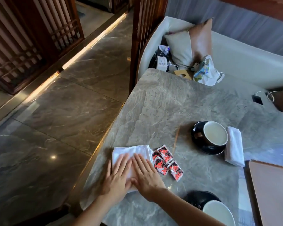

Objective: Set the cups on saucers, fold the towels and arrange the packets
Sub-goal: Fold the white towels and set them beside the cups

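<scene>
The white towel (pixel 131 152) lies flat on the grey marble table (pixel 178 103), close to the table's left edge. It is a thin cloth with a fine ribbed weave, folded into a rough rectangle whose far edge shows stacked layers at the right corner. Both hands rest on it side by side, palms down. The left hand (pixel 117 175) has its fingers stretched out straight and together, gripping nothing. The right hand (pixel 145 172) is just as flat and spread, its thumb touching the left hand's thumb over the near part of the towel.

Just right of the towel, touching its right edge, lie 4 small red, black and white packets (pixel 166 162) in a loose, overlapping cluster. Further right of the towel, well apart from it, a black cup (pixel 215 133) with a pale inside stands on a black saucer (pixel 197 128), handle pointing towards the towel. A 2nd white towel (pixel 234 145), rolled or folded into a narrow bundle, lies against the far side of that saucer. Near and to the right of the flat towel, another cup (pixel 218 212) sits on a black saucer (pixel 198 197) at the picture's lower edge. A tan tray (pixel 274 191) lies furthest right.
</scene>
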A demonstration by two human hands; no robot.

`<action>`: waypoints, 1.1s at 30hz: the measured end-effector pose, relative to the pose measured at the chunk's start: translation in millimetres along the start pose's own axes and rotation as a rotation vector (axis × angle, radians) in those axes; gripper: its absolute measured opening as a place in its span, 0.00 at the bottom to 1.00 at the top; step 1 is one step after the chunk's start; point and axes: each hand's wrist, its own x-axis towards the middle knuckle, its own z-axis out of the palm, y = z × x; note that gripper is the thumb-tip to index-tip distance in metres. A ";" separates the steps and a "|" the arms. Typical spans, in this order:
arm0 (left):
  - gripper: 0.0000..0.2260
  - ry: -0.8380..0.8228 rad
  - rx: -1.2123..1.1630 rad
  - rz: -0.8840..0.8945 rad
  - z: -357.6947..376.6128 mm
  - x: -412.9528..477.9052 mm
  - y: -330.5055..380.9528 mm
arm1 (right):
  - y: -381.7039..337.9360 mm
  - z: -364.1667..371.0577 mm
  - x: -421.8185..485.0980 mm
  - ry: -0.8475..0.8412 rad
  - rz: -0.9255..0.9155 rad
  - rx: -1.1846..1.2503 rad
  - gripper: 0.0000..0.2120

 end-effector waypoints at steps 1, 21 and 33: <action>0.29 -0.016 0.002 -0.009 0.0 0.1 0.5 | 0.4 1.1 -1.1 -0.011 0.019 -0.049 0.28; 0.26 0.015 -0.093 0.001 -19.6 -39.9 -8.6 | 54.4 -1.6 -40.5 0.109 -0.160 0.169 0.15; 0.04 0.016 -0.516 -0.216 -40.4 -33.7 4.8 | 57.5 -27.1 -24.9 0.251 0.151 0.656 0.06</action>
